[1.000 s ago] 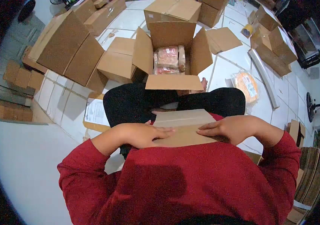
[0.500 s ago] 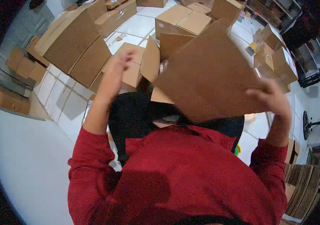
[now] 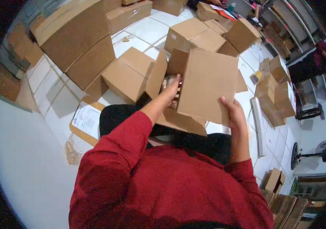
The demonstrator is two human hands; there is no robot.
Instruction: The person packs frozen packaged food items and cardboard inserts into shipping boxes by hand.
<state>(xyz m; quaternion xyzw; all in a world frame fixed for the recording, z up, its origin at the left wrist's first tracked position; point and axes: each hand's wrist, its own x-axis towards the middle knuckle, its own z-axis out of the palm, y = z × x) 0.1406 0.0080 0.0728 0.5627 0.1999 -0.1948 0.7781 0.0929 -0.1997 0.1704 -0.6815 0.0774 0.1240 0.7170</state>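
A flat brown cardboard sheet is held upright above the open box, plain face showing, edges unfolded.

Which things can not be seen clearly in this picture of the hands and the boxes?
Head view only:
- Contents of the open box: hidden behind the cardboard sheet.
- Left hand: its fingertips go behind the sheet, so what they touch is unclear.
- Right hand: its fingers are behind the sheet's lower edge.
- Print on the clipboard paper: too small to read.

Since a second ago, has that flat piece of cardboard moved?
Yes. The flat cardboard has gone from the lap up and forward, and now stands in front of the open box, held by both hands.
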